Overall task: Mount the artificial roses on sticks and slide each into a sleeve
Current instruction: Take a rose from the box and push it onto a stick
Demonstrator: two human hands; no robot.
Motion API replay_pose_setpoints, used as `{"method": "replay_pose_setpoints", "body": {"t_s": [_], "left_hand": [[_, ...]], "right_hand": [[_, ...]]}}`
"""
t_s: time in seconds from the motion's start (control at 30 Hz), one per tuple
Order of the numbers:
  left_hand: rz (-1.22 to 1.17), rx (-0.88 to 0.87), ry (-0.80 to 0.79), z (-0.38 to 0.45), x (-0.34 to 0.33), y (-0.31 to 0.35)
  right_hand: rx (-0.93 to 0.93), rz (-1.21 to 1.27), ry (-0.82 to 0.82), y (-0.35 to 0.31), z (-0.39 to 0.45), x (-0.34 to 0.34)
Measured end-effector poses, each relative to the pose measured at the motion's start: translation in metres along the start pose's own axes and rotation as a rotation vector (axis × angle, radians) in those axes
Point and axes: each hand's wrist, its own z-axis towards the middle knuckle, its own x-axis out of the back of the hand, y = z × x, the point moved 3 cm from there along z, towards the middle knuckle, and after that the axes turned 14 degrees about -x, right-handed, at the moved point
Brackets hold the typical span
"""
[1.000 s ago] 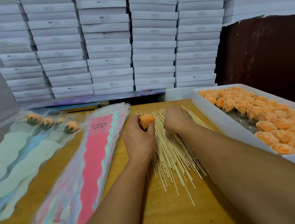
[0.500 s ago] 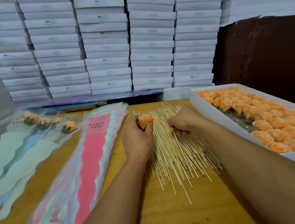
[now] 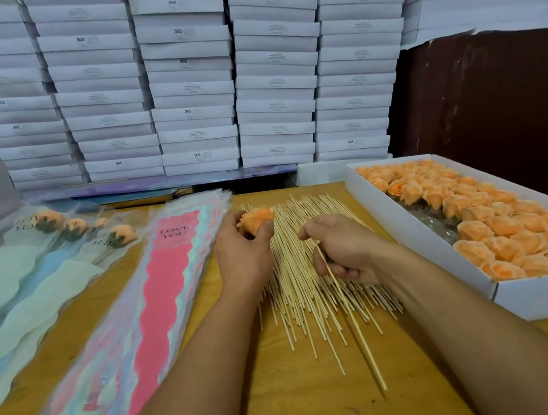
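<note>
Mounting step: left grip [image 3: 243,249] clutches peach fabric rose [image 3: 257,219]; right grip [image 3: 340,251] pinches thin bamboo stick [image 3: 352,322]. Next: seat stick tip into rose base.

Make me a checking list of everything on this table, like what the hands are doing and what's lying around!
Surface: wooden table, bare patch near the viewer.
Job's things: pile of sticks in the middle; white tray of orange roses on the right; stack of empty sleeves, top one pink, reading LOVE YOU; finished sleeved roses at far left.
Clutter: nothing seen.
Hands: left hand holds one rose; right hand pinches a single stick in its fingers.
Cables: nothing seen.
Surroundings: stacked white boxes behind the table; dark brown panel at right.
</note>
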Motion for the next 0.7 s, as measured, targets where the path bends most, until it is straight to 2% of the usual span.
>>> {"method": "replay_pose_setpoints", "body": {"t_s": [0.27,0.37,0.5,0.7], "left_hand": [[-0.432,0.242,0.121,0.000,0.002,0.002],[-0.602,0.354,0.152,0.000,0.003,0.003],[-0.791,0.480,0.157,-0.002,0.002,0.004],[-0.922,0.644,0.121,-0.001,0.001,0.003]], "right_hand": [[0.045,0.171,-0.187,0.001,-0.015,-0.006],[0.038,0.148,-0.251,0.002,-0.018,-0.006],[0.057,0.067,-0.257,0.002,-0.021,-0.007],[0.135,-0.043,-0.279,0.003,-0.025,-0.014]]}}
